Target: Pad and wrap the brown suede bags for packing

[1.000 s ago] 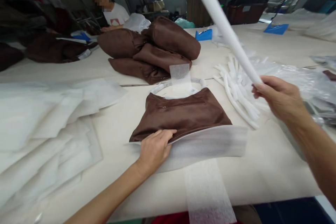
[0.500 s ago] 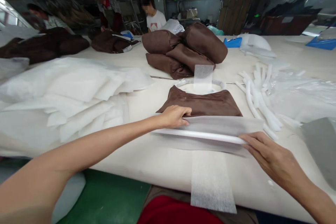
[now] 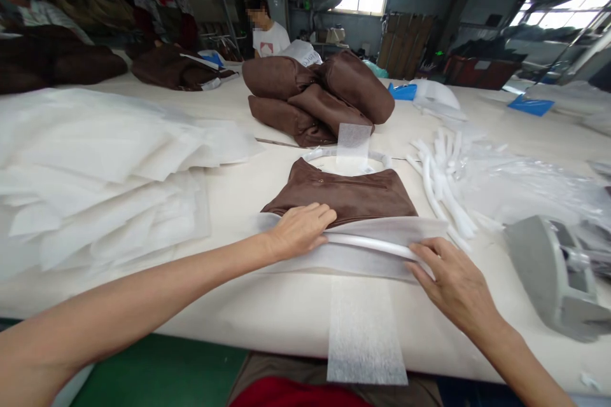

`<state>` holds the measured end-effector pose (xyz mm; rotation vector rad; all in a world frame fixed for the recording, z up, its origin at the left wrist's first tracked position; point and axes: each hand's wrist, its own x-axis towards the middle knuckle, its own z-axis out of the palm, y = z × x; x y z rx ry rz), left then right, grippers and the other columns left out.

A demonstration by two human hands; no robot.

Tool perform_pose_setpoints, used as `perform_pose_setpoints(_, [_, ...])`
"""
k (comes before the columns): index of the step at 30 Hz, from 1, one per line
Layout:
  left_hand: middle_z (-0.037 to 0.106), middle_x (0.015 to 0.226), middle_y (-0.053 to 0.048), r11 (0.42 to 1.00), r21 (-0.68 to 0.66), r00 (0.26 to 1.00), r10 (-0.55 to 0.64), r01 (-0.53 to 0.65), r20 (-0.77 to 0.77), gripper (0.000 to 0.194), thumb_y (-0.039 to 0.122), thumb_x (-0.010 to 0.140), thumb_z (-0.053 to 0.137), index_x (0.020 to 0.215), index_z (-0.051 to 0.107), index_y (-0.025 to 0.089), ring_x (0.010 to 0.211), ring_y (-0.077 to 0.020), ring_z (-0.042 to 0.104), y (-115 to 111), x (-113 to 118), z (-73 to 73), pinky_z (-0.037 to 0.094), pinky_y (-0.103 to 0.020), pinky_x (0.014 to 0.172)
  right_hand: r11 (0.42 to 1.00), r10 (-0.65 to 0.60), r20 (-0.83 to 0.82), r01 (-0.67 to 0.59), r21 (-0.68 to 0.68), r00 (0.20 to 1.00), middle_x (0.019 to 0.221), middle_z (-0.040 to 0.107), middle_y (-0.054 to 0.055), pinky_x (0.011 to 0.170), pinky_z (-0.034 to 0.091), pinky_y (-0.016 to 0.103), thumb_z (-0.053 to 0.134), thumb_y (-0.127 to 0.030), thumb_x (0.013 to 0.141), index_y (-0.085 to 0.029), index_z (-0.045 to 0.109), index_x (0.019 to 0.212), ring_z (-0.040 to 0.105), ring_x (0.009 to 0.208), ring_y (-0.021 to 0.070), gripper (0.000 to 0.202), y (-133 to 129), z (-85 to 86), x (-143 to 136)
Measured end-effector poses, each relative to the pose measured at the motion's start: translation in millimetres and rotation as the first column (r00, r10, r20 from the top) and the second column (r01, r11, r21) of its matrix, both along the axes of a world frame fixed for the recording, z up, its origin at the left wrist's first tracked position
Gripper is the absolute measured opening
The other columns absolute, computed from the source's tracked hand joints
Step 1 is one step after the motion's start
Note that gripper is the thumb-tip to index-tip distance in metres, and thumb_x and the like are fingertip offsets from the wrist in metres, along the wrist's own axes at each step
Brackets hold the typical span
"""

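A brown handbag (image 3: 353, 198) lies flat in front of me, its handle (image 3: 317, 154) wrapped in white. Across its near edge lies a thin white foam sheet (image 3: 305, 262), with a white foam rod (image 3: 377, 243) along it. My left hand (image 3: 301, 229) is closed on the sheet at the bag's lower edge, its thumb by the rod; the fingertips are partly hidden. The rod's right end is pinched by my right hand (image 3: 442, 267), which also touches the sheet. A white fibrous strip (image 3: 366, 331) runs beneath and over the table edge; its far end (image 3: 354, 143) shows beyond the handle.
Stuffed brown bags (image 3: 329, 92) are piled behind. White foam sheets (image 3: 109, 159) are stacked at left. Several foam rods (image 3: 439, 184) and clear plastic bags (image 3: 534, 184) lie at right, near a grey tape dispenser (image 3: 539, 267). Co-workers (image 3: 272, 35) are across the table (image 3: 229, 197).
My right hand has moved left along with the rod's end, and the sheet now curls up around the rod. My left hand has slid over the sheet. The view has turned slightly right.
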<state>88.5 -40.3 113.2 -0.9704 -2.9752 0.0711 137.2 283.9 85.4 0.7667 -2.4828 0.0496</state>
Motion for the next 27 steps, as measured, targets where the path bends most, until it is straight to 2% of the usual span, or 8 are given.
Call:
perform_pose_setpoints(5, [0.058,0.093,-0.002,0.997,0.004,0.990,-0.082,0.083,-0.113,0.020,0.024,0.087,0.069,0.093,0.050,0.021,0.089,-0.0207,0.056,-2.5,0.4,-7.3,0.041,-0.032,0.066,0.998,0.049,0.079,-0.051,0.028,0.996,0.138,0.050,0.019,0.095,0.043,0.048,0.064,-0.045,0.087,-0.017,0.039,0.146,0.045,0.127,0.0363,0.070,-10.1,50.7,-26.3])
perform_pose_setpoints(8, [0.058,0.091,-0.001,0.991,0.011,0.979,-0.131,0.134,-0.153,0.017,0.023,0.088,0.068,0.092,0.051,0.021,0.086,-0.0201,0.054,-5.0,-1.1,-9.6,0.040,-0.032,0.064,0.987,0.069,0.307,-0.109,0.116,0.949,0.123,0.060,0.013,0.086,0.047,0.043,0.070,-0.039,0.082,-0.020,0.042,0.144,0.055,0.112,0.0312,0.071,-23.2,63.5,-52.3])
perform_pose_setpoints(11, [0.058,0.091,-0.002,0.985,0.015,0.968,-0.166,0.172,-0.187,0.010,0.016,0.089,0.062,0.091,0.053,0.020,0.083,-0.0199,0.052,-6.7,-0.2,-14.7,0.039,-0.032,0.063,0.970,0.080,0.416,-0.167,0.179,0.906,0.095,0.062,0.004,0.067,0.046,0.030,0.066,-0.028,0.085,-0.026,0.057,0.129,0.060,0.087,0.0211,0.045,-29.2,47.2,-59.7])
perform_pose_setpoints(13, [0.058,0.090,-0.003,0.984,0.015,0.959,-0.171,0.179,-0.228,0.011,0.009,0.089,0.054,0.090,0.054,0.020,0.080,-0.0197,0.050,-7.4,2.0,-20.2,0.038,-0.032,0.062,0.963,0.114,0.317,-0.183,0.197,0.941,0.087,0.059,0.003,0.059,0.042,0.027,0.056,-0.019,0.090,-0.027,0.061,0.123,0.058,0.079,0.0184,0.035,-27.3,25.0,-51.2])
perform_pose_setpoints(15, [0.058,0.089,-0.004,0.983,0.013,0.945,-0.175,0.186,-0.276,0.014,0.008,0.092,0.049,0.090,0.056,0.020,0.077,-0.0194,0.049,-8.7,4.7,-25.5,0.037,-0.033,0.062,0.959,0.174,0.155,-0.203,0.197,0.973,0.081,0.056,0.004,0.057,0.040,0.028,0.047,-0.009,0.092,-0.026,0.060,0.128,0.053,0.074,0.0181,0.041,-22.0,1.4,-38.3])
perform_pose_setpoints(18, [0.059,0.089,-0.004,0.984,0.012,0.934,-0.164,0.177,-0.317,0.015,0.013,0.096,0.045,0.092,0.058,0.020,0.076,-0.0190,0.049,-15.9,8.7,-28.6,0.036,-0.034,0.064,0.953,0.246,0.020,-0.246,0.177,0.969,0.075,0.052,0.003,0.061,0.039,0.030,0.040,-0.002,0.091,-0.026,0.045,0.146,0.046,0.067,0.0178,0.060,-13.5,-24.0,-24.7])
perform_pose_setpoints(22, [0.061,0.093,-0.004,0.993,0.027,0.948,-0.099,0.113,-0.302,0.017,0.015,0.096,0.045,0.096,0.061,0.021,0.082,-0.0189,0.051,-38.8,16.4,-22.9,0.039,-0.036,0.082,0.946,0.302,0.026,-0.303,0.114,0.953,0.076,0.048,0.002,0.080,0.047,0.039,0.038,-0.002,0.092,-0.034,0.023,0.156,0.047,0.073,0.0187,0.073,-6.5,-37.3,-25.4])
perform_pose_setpoints(27, [0.064,0.105,-0.006,0.993,0.121,0.958,0.029,0.006,-0.286,0.027,0.012,0.095,0.044,0.112,0.062,0.022,0.090,-0.0197,0.053,-62.7,32.4,-34.2,0.041,-0.032,0.074,0.919,0.393,0.107,-0.393,-0.024,0.913,0.080,0.044,0.002,0.095,0.051,0.045,0.034,0.002,0.089,-0.037,0.029,0.154,0.049,0.076,0.0175,0.076,5.7,-49.4,-32.7])
